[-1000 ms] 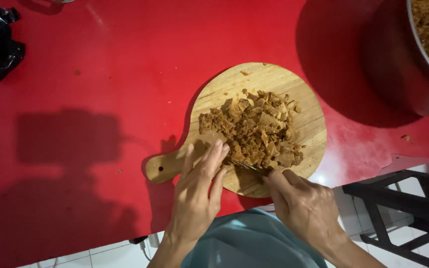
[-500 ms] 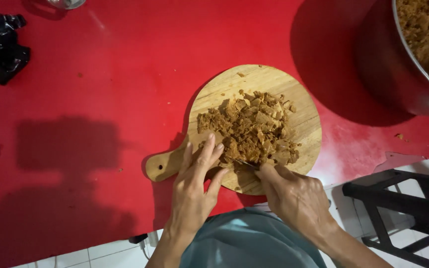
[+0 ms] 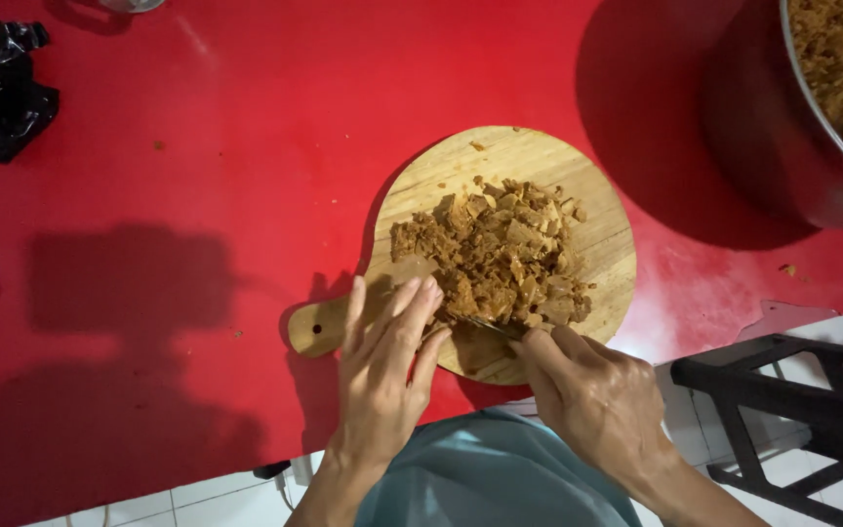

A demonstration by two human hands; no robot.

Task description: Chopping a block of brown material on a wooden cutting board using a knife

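Note:
A round wooden cutting board (image 3: 605, 229) with a short handle lies on the red table (image 3: 246, 195), near its front edge. A heap of brown chopped chunks (image 3: 500, 249) covers the board's middle. My left hand (image 3: 382, 376) rests flat, fingers spread, on the board's near left part beside the handle, fingertips at the heap's edge. My right hand (image 3: 592, 400) is closed around a knife (image 3: 488, 325), of which only a short dark bit of blade shows, lying against the near side of the heap.
A large metal pot (image 3: 812, 127) holding more brown chunks stands at the right back. A crumpled black bag (image 3: 2, 88) lies at the far left back. A dark stool frame (image 3: 782, 420) stands off the table's front right edge. Crumbs dot the table.
Both hands have shifted slightly left along the board's near edge, and the knife has pushed into the near side of the heap.

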